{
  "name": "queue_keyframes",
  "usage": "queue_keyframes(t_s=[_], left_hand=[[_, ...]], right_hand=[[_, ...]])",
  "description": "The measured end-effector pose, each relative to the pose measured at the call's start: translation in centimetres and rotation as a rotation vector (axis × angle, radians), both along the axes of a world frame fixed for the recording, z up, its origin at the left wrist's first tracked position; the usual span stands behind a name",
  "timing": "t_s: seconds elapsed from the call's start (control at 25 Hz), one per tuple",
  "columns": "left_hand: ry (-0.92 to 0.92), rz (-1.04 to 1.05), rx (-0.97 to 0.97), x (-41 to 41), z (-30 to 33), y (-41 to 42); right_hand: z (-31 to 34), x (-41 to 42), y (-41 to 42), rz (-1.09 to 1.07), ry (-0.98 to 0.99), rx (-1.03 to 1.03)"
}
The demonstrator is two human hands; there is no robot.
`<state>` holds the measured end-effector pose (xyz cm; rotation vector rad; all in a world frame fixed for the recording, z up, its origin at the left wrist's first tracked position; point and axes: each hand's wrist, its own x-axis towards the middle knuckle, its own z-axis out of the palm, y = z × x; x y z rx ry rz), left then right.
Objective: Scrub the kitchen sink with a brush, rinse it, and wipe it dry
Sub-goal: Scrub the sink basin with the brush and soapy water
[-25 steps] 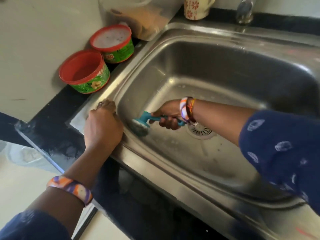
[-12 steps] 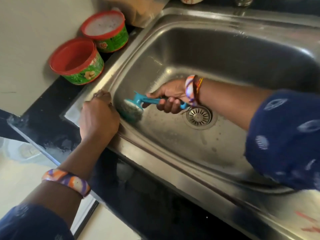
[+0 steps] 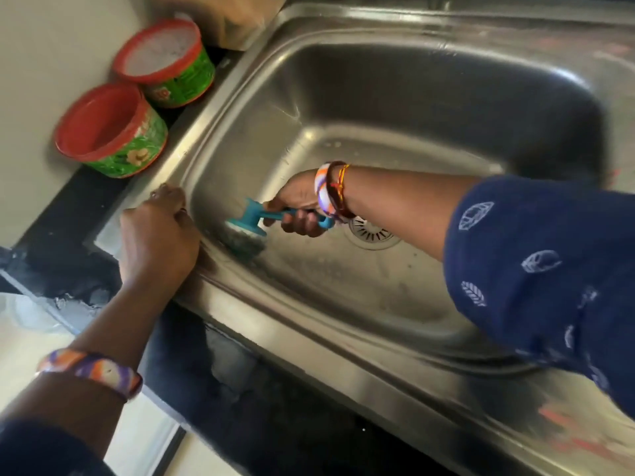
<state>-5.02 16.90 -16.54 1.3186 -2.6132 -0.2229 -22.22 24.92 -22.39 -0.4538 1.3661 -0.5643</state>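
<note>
The right hand [image 3: 298, 209] reaches in from the right of the frame, fingers curled tight around the teal handle of the brush [image 3: 256, 224]. The brush head sits at the lower left corner of the basin, its grey scrubbing pad pressed against the sink [image 3: 429, 108] floor just beside the left wall. The handle points right, toward the drain [image 3: 372, 231], which lies near the middle of the frame, partly hidden behind the wrist. Bangles [image 3: 331, 192] in white, orange, purple and red ring that wrist, and a dark blue printed sleeve [image 3: 536, 269] fills the right edge.

The left hand [image 3: 158, 240] rests on the sink's left rim at centre left, palm down, fingers bent over the edge and close together; they hold nothing loose. A purple and orange bangle [image 3: 92, 369] shows on that forearm at lower left.

The basin is steel, with dull smears and small droplets across its floor. Along the upper left, two green tubs with red rims stand on the black counter [image 3: 65, 228] against a pale wall: the near tub [image 3: 111, 130] tilts open toward the camera, the far tub [image 3: 165, 63] holds something whitish. A clear bag or container at the top is blurred and cut off.
</note>
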Motion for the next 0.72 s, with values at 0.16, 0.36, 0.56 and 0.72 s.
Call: queue_keyframes(t_s=[0.16, 0.36, 0.56, 0.72], left_hand=[[-0.009, 0.009, 0.000, -0.4, 0.2, 0.5], [-0.007, 0.029, -0.016, -0.5, 0.5, 0.9], [-0.013, -0.032, -0.043, -0.2, 0.0, 0.2], [0.004, -0.048, -0.005, -0.1, -0.2, -0.2]], right_hand=[[1.5, -2.8, 7.4, 0.499, 0.009, 0.274], [1.6, -1.0, 3.3, 0.262, 0.075, 0.010], [2.0, -0.6, 2.9, 0.160, -0.068, 0.091], [0.2, -3.1, 8.9, 0.397, 0.107, 0.245]])
